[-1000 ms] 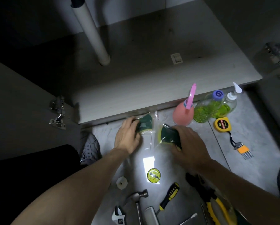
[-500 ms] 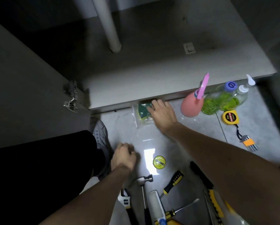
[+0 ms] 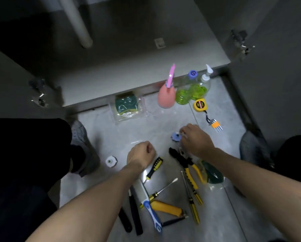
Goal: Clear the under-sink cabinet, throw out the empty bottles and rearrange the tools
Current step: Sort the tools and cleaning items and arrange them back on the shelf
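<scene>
My left hand (image 3: 140, 152) is a curled fist over the floor tiles, just above a black-and-yellow screwdriver (image 3: 155, 167); whatever it may hold is hidden. My right hand (image 3: 196, 140) reaches to a small blue toothed plastic fitting (image 3: 176, 136) and pinches it with its fingertips. A pink spray bottle (image 3: 165, 97) and two clear bottles with green liquid (image 3: 183, 95) (image 3: 199, 88) stand at the cabinet's front edge. A bagged green sponge (image 3: 127, 106) lies left of them. Pliers (image 3: 190, 170), further screwdrivers (image 3: 163, 189) and a blue-handled tool (image 3: 151, 208) lie near me.
The cabinet floor (image 3: 128, 58) is bare except for a white pipe (image 3: 78, 23). A yellow tape measure (image 3: 199, 105), hex keys (image 3: 216, 126), a white fitting (image 3: 111, 161) and a second bagged sponge (image 3: 213, 173) lie on the tiles. My shoes (image 3: 81, 137) (image 3: 252, 147) flank the tools.
My right hand let go of the sponge bag by the cabinet and came back to the blue fitting. My left hand shifted right, over where the yellow roll lay. The view tilted down.
</scene>
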`<state>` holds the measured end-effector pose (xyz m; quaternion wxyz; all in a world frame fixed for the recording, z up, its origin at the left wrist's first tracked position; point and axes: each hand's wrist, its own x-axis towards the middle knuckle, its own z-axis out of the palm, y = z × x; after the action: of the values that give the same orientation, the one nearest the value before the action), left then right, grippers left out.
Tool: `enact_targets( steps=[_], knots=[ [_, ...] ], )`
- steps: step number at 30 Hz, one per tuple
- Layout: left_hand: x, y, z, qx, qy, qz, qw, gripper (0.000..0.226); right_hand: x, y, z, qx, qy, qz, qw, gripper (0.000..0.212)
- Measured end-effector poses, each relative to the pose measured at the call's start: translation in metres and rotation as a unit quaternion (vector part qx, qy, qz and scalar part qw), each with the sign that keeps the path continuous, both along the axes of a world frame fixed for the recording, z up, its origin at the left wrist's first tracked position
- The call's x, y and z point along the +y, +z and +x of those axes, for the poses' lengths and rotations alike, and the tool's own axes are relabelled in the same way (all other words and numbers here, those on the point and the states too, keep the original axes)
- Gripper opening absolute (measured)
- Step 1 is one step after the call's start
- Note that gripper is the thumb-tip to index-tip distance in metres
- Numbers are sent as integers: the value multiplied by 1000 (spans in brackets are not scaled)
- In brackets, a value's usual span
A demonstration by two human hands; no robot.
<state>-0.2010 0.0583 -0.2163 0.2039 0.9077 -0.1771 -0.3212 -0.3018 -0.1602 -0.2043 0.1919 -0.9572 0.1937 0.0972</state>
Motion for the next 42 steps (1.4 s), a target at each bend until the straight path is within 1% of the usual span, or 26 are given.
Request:
enact_targets(
  steps=[3, 5, 8, 9, 11, 14, 17, 19, 21, 24, 25, 27, 28, 29, 30, 32, 33, 35, 37, 38, 40, 41, 42],
  knots=[
    [-16, -7, -31, -20, -105, -4, 994, 18, -15, 1, -69, 86, -59, -16, 994, 26],
    [-29, -9, -46, -23, -145, -3, 989, 18, -16, 4, -103, 123, -97, -1, 988, 39],
    [-49, -8, -61, -53, -138, -16, 989, 16, -11, 5, -134, 150, -162, 44, 974, 71],
    [-55, -7, -66, -67, -136, -24, 988, 16, -8, 4, -140, 158, -175, 53, 970, 78],
    [-63, -8, -78, -63, -142, -22, 988, 20, -4, 0, -148, 171, -182, 54, 967, 87],
    [-44, -11, -98, -27, -142, 27, 989, 32, -2, -7, -151, 199, -185, 63, 960, 91],
    [3, -8, -107, -48, -63, 75, 994, 42, -7, -15, -150, 182, -183, 94, 961, 94],
    [36, -1, -113, -66, -8, 89, 994, 39, -10, -19, -146, 125, -172, 86, 973, 96],
    [64, 8, -122, -74, 69, 102, 990, 28, -7, -20, -137, 42, -165, 65, 983, 90],
    [98, 15, -134, -71, 231, 134, 961, 19, 3, -16, -113, -65, -153, 44, 985, 80],
    [107, 14, -136, -61, 267, 144, 951, 21, 7, -14, -103, -93, -144, 38, 984, 78],
    [119, 10, -141, -19, 323, 178, 929, 40, 16, -9, -82, -131, -120, 38, 983, 74],
    [123, 8, -143, 9, 344, 194, 919, 49, 22, -7, -71, -140, -109, 47, 983, 73],
    [126, 5, -145, 39, 361, 202, 910, 54, 28, -4, -61, -144, -97, 58, 983, 72],
    [128, 2, -147, 67, 376, 199, 902, 53, 34, -3, -51, -144, -86, 69, 983, 73],
    [130, 0, -146, 104, 408, 173, 891, 39, 46, 0, -34, -142, -66, 87, 984, 75],
    [131, 0, -145, 112, 415, 164, 888, 35, 53, 1, -27, -141, -57, 97, 984, 75],
    [131, 2, -138, 117, 407, 157, 892, 35, 66, 2, -17, -141, -44, 118, 982, 73],
    [130, 2, -130, 112, 412, 141, 893, 42, 78, 0, -11, -140, -31, 132, 981, 73],
    [129, 1, -127, 113, 426, 133, 888, 50, 83, -1, -9, -141, -25, 135, 980, 73],
    [128, -2, -117, 126, 470, 123, 865, 68, 91, -3, -4, -146, -13, 133, 980, 73],
    [127, -1, -113, 134, 498, 118, 849, 67, 94, -5, 0, -153, -8, 134, 979, 72],
    [125, 0, -109, 139, 519, 112, 836, 59, 95, -6, 6, -162, -4, 138, 977, 71]
  ],
)
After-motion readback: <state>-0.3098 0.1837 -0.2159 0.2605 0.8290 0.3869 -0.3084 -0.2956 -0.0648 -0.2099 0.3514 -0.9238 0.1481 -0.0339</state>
